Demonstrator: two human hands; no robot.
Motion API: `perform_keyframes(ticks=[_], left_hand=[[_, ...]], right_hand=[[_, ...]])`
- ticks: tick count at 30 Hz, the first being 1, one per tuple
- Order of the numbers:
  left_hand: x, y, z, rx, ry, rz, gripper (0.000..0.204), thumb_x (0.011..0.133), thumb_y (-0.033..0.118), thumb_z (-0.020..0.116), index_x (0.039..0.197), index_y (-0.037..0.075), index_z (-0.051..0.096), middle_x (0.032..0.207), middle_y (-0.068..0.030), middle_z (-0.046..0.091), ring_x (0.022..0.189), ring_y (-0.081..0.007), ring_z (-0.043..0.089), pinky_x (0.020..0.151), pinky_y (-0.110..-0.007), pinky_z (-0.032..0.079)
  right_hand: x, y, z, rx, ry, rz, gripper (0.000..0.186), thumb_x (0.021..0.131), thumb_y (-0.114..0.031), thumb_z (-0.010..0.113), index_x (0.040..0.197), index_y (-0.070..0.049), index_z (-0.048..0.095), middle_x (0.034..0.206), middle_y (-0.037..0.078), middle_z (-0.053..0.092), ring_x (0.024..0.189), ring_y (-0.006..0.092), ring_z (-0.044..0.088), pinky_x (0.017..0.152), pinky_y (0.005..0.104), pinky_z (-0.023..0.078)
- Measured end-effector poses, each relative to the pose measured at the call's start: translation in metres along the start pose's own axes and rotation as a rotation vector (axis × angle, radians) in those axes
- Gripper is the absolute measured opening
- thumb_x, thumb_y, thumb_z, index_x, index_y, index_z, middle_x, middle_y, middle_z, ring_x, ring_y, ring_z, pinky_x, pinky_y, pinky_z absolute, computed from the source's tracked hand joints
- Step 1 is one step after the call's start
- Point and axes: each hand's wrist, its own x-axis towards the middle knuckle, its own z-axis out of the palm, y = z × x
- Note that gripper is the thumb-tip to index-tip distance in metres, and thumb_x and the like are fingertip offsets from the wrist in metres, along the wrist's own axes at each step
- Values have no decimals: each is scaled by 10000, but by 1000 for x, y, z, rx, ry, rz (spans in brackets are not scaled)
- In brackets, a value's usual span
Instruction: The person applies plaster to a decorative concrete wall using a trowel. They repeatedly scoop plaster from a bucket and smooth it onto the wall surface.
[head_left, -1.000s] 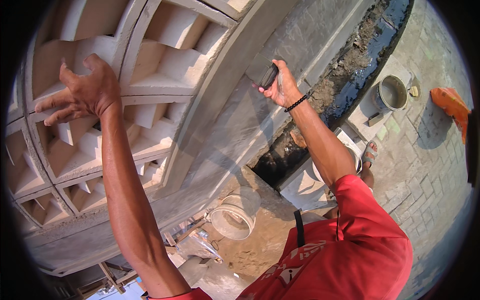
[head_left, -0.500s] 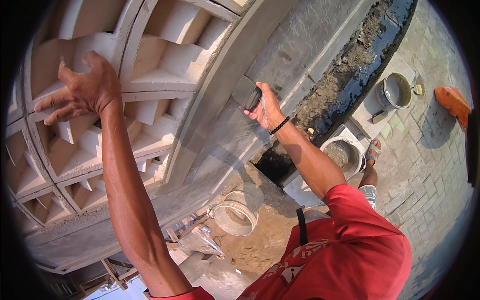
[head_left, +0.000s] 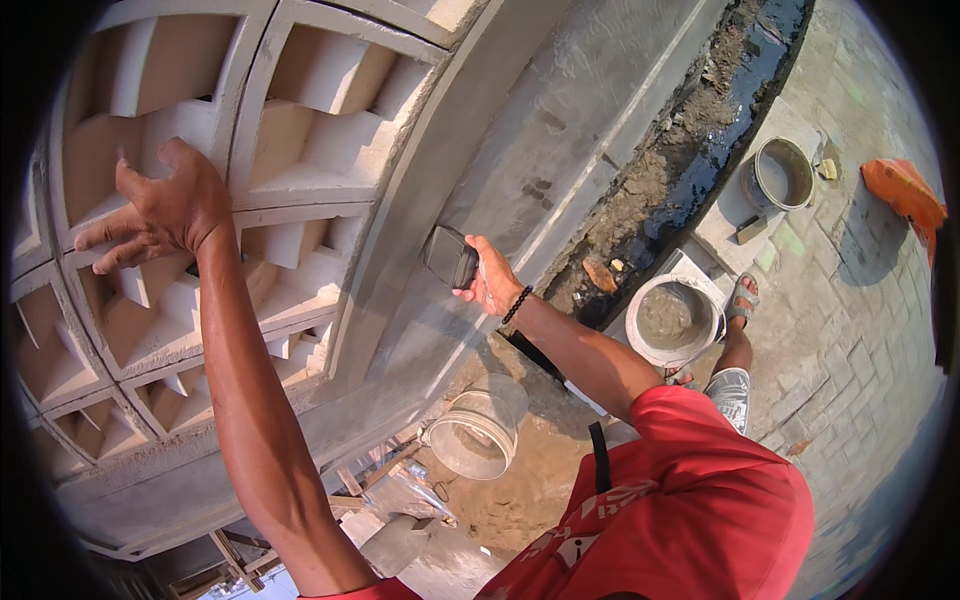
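**One flat tool was held at a grey wall**

Nearest the camera, a red shirt filled the lower right, a black strap at its front. Both forearms stretched up and away from it.

The left hand was at a screen of pale openwork blocks, its fingers spread wide and holding nothing; whether the fingertips pressed on the block edges could not be told. The right hand, with a black bead bracelet at the wrist, had its fingers closed around the dark handle of the flat tool. The plate faced the smooth grey surface, near the border of the blocks, either against it or just off it.

Farther down, a pale bucket sat on brown sand. Along the wall's foot ran a ditch of rubble and dark water. Across it, a white bucket held a wet grey mix, just beside a sandalled foot. Farther along, a grey bucket stood on a pale slab. Beyond that, an orange bag lay on the paving.
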Motion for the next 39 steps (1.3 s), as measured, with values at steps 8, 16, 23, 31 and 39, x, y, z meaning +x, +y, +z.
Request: perform_keyframes(ticks=[8, 16, 23, 31, 39], left_hand=[[1, -6, 1, 46, -1, 12, 524, 770, 439, 599, 1257, 246, 589, 1452, -433, -10, 1300, -661, -26, 1021, -677, 132], [-1, -3, -2, 69, -50, -7, 530, 786, 451, 600, 1274, 247, 574, 1456, -423, -39, 1300, -658, -50, 1041, -658, 128], [1, -5, -2, 90, -56, -14, 524, 776, 425, 605, 1264, 236, 583, 1460, -418, -30, 1300, -657, -31, 1023, -668, 148], [2, -2, 0, 153, -44, -14, 532, 774, 418, 614, 1275, 243, 571, 1466, -407, -27, 1302, -638, 18, 1028, -640, 201], [-1, 2, -6, -1, -90, -100, 544, 780, 416, 608, 1287, 227, 551, 1479, -386, -57, 1313, -618, 6, 1005, -638, 245]], right_hand=[[-18, -217, -33, -90, 43, -497, 467, 905, -493, 434, 1078, -73, 541, 824, 142, 635, 545, 218, 551, 379, 246, 339], [-25, -294, 0, -214, 16, -497, 370, 897, -428, 457, 1073, -103, 470, 825, 146, 605, 507, 236, 551, 332, 247, 291], [-24, -247, 7, -194, -12, -464, 409, 914, -454, 429, 1041, -71, 495, 792, 164, 605, 523, 215, 542, 346, 248, 299], [-27, -182, 8, -50, 49, -338, 395, 897, -419, 500, 1100, -83, 455, 878, 102, 571, 601, 221, 553, 392, 277, 331], [-13, -181, -4, -344, 339, -888, 776, 793, -282, 663, 1426, -2, 312, 1272, 182, 497, 1017, 248, 561, 775, 354, 522]])
